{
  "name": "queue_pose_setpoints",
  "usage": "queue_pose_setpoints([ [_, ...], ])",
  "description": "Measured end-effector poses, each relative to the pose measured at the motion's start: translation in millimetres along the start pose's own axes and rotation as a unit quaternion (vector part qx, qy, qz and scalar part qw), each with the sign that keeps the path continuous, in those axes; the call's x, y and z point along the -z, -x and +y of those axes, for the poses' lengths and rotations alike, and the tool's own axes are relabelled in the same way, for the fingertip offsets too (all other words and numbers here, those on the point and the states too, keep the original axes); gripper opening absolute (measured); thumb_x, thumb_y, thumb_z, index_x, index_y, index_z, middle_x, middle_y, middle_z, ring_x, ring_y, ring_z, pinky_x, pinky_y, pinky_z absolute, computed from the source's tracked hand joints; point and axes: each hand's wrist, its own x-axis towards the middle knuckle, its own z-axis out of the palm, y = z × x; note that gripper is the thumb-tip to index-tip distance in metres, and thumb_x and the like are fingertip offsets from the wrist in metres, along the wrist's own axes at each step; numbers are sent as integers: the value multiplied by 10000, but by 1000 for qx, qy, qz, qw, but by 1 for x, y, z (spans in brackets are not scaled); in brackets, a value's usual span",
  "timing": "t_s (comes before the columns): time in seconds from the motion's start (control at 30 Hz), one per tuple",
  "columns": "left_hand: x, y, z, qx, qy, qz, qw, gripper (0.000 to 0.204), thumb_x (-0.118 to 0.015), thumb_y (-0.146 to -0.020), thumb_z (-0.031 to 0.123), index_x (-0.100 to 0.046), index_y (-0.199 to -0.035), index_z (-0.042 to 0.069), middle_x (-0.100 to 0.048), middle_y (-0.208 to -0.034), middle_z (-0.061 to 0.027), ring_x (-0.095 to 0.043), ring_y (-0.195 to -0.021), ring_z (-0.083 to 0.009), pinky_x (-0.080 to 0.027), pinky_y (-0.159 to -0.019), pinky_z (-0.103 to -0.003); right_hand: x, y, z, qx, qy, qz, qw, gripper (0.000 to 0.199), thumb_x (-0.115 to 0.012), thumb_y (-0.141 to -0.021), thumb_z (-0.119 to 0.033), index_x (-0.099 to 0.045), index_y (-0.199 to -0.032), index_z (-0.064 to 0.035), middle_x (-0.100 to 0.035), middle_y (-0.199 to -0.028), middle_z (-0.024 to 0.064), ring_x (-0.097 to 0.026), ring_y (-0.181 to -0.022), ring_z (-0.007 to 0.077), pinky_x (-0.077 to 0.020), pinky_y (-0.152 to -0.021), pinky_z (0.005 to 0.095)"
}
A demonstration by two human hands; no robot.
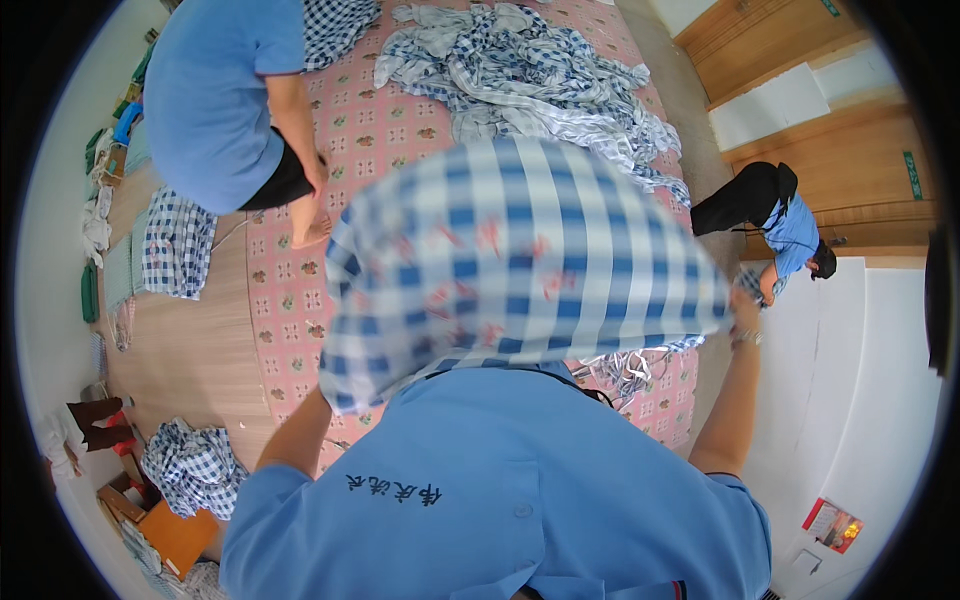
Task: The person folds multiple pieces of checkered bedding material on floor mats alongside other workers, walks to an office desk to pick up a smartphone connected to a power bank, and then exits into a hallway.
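A blue-and-white checked cloth point(540, 260) with red marks is stretched out in front of my chest, blurred by motion. It billows upward between my two arms. At its right end my right hand point(744, 316) grips a corner, fingers closed on the fabric. My left forearm point(300, 435) runs up to the cloth's lower left edge, where the fabric covers the left hand and hides its fingers.
A pink patterned floor covering point(290, 270) bears a large heap of checked cloths point(520, 75). A person in blue point(215, 100) bends over at the upper left; another person point(790, 230) stoops at the right. More checked cloth point(195, 465) lies bunched at the lower left.
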Motion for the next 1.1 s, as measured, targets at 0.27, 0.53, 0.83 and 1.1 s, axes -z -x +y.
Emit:
queue_pose_setpoints([
  [0.27,59,102,-30,40,246,11,969,328,-355,-823,151,-409,-1105,-8,-474,-1083,-112,-479,-971,-214,-403,-838,-320,-88,121,92,-361,70,-333,868,594,-576,-649,-478,-556,-946,36,-573,-914,92,-528,-823,200,-391,-731,285],
  [0.53,106,96,72,-355,-266,110,889,346,-371,-792,111,-393,-1122,8,-453,-1098,-133,-423,-1038,-228,-344,-858,-318,-83,-37,2,-54,-345,-205,914,293,-481,-772,-204,-506,-991,-10,-534,-985,117,-512,-895,216,-394,-793,327],
  [0.83,64,122,219,-415,-101,87,900,468,-399,-824,298,-321,-1177,1,-412,-1161,-128,-453,-1014,-228,-347,-888,-346,-41,-42,-260,114,-446,-256,850,463,-546,-756,-155,-363,-1166,-43,-468,-1099,108,-444,-1016,236,-363,-838,358],
  [1.1,99,119,221,-359,31,113,926,420,-419,-817,251,-363,-1153,5,-433,-1143,-115,-469,-991,-235,-351,-874,-337,67,-130,-262,-3,-563,-3,827,324,-463,-808,-272,-486,-991,-6,-537,-982,123,-512,-913,261,-396,-807,409],
])
